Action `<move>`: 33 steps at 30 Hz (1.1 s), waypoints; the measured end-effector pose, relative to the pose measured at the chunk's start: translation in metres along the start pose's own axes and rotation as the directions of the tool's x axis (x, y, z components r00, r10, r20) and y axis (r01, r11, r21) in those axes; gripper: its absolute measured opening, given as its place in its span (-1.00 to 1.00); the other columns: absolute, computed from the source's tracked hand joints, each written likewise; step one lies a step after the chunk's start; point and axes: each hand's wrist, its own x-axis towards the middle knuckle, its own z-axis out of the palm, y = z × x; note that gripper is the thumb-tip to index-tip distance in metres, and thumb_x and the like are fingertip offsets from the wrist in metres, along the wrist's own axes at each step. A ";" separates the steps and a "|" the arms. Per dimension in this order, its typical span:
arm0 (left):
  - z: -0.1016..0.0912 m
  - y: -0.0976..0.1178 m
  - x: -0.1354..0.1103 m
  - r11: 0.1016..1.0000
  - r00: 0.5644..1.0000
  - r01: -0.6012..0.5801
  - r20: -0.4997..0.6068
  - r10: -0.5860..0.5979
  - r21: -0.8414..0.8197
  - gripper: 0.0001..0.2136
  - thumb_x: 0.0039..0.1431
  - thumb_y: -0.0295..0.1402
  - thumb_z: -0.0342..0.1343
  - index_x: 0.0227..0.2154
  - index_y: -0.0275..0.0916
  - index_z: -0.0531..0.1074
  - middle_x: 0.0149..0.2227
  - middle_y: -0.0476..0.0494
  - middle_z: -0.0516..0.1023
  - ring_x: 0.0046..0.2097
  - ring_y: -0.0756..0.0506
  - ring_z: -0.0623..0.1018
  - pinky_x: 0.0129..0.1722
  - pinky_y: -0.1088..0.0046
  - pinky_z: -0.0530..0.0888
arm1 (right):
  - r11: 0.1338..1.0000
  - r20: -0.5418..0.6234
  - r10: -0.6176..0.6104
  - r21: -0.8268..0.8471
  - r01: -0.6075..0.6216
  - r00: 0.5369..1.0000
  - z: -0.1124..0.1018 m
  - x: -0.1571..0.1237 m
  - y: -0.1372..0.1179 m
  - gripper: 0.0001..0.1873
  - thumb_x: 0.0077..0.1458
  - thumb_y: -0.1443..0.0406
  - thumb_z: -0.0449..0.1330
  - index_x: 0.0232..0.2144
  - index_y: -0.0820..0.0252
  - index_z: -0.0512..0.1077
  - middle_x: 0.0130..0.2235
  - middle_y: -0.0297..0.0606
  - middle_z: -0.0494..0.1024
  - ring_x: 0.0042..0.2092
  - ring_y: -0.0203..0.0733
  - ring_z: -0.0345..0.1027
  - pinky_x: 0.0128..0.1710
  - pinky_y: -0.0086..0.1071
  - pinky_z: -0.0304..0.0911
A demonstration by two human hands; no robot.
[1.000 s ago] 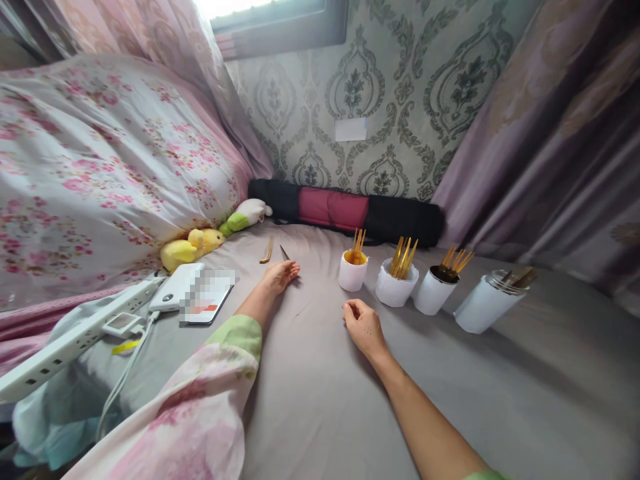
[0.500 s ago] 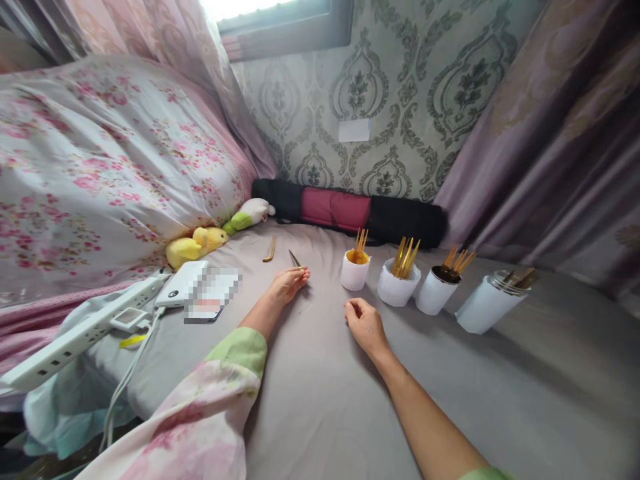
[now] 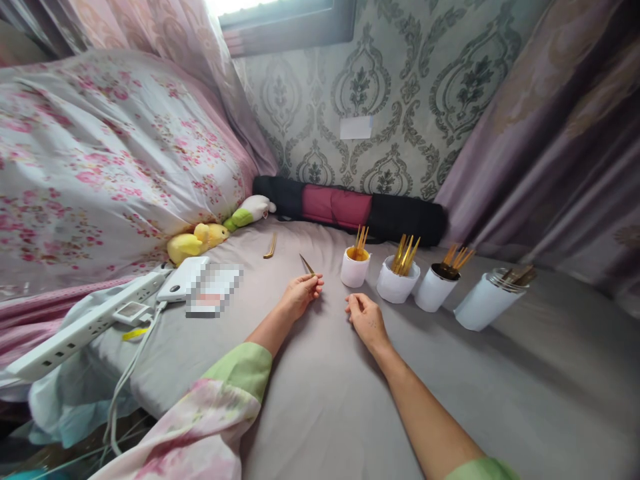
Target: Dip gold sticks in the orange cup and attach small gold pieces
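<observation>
My left hand (image 3: 302, 295) is closed in a pinch on a slim gold-coloured pointed piece (image 3: 307, 264), which looks like a cutlery handle. Its tip points up and away; my fingers hide the other end. To the right, my right hand (image 3: 367, 321) hovers over the grey sheet with curled fingers and nothing showing in them. Just beyond it stands a white-wrapped cup (image 3: 355, 272) with thin gold sticks. Beside that are a wider white cup (image 3: 395, 288) with gold handles, another white-wrapped cup (image 3: 434, 293) with thin sticks, and a tilted wrapped jar (image 3: 484, 308) with darker handles.
Several bent thin gold rods (image 3: 271, 246) lie on the grey sheet (image 3: 320, 400). At left are a power strip (image 3: 83, 333), a white box (image 3: 183, 280), cables and a yellow plush toy (image 3: 193, 245). A black and red roll (image 3: 337, 207) lies along the wall.
My left hand has moved right with the gold piece, closer to my right hand. My right hand has stayed nearly in place.
</observation>
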 end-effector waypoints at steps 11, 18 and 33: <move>0.010 -0.019 -0.030 0.984 0.990 -0.104 0.107 0.089 0.142 -0.74 -0.03 -0.32 0.19 -0.29 -0.39 0.42 -0.44 -0.14 0.48 -0.53 0.09 0.43 -0.59 0.61 0.31 | 0.981 0.042 0.081 0.171 -0.087 0.996 -0.003 0.001 0.001 -0.51 0.04 -0.06 -0.04 -0.38 0.25 0.40 -0.52 -0.33 0.41 -0.66 -0.46 0.14 -0.72 -0.56 0.03; 0.015 -0.021 -0.045 0.921 0.973 -0.214 0.158 0.171 0.326 -0.67 -0.01 -0.23 0.13 -0.24 -0.39 0.42 -0.43 -0.12 0.49 -0.53 0.07 0.42 -0.60 0.59 0.28 | 0.970 0.065 0.095 0.219 -0.107 0.993 -0.004 0.000 -0.002 -0.50 0.02 -0.07 -0.01 -0.36 0.25 0.39 -0.51 -0.33 0.39 -0.64 -0.44 0.14 -0.74 -0.56 0.03; 0.011 -0.032 -0.052 0.489 0.835 -0.525 0.310 0.456 0.697 -0.73 0.15 -0.33 -0.05 -0.19 -0.30 0.47 -0.36 -0.14 0.53 -0.35 -0.01 0.47 -0.35 0.53 0.37 | 0.954 0.113 0.027 0.295 -0.059 0.993 -0.007 0.000 -0.002 -0.49 0.07 -0.07 -0.05 -0.29 0.26 0.37 -0.50 -0.33 0.37 -0.60 -0.43 0.17 -0.73 -0.57 0.05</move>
